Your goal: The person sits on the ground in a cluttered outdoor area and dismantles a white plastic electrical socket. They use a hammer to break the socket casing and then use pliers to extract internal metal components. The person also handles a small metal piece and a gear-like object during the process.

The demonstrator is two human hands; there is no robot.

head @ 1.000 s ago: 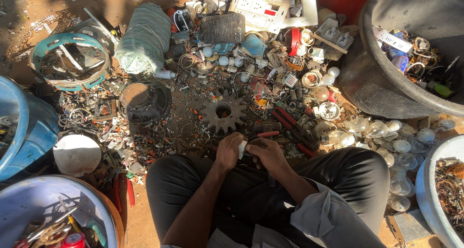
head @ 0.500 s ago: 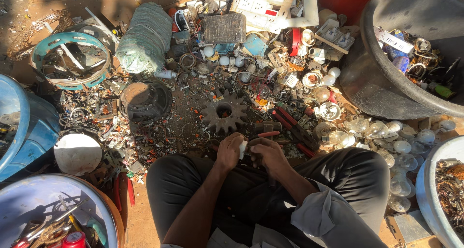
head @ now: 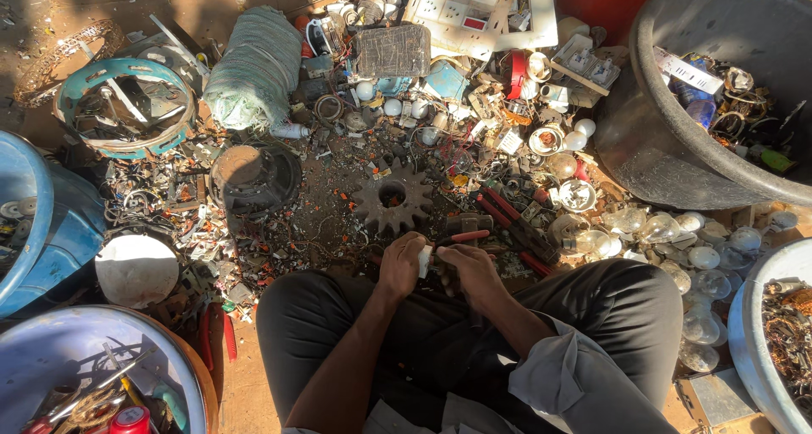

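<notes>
I sit cross-legged in dark trousers on the ground amid scrap. My left hand (head: 401, 265) and my right hand (head: 470, 273) meet over my lap, fingers closed around a small white part (head: 424, 261) held between them. A red-handled tool (head: 463, 238) pokes out just beyond my right hand; whether that hand grips it I cannot tell. A rusty toothed gear (head: 392, 197) lies on the ground right in front of my hands.
Scrap covers the ground: glass bulbs (head: 651, 231) at right, a large dark tub (head: 677, 146) of junk behind them, white switch plates (head: 474, 7) at the top, a grey bundle (head: 254, 70), a teal ring (head: 123, 104), blue basins (head: 42, 222) at left, red pliers (head: 216, 337).
My hands stay together on the small white part with only slight finger movement. The view has shifted a little; the scrap has not moved.
</notes>
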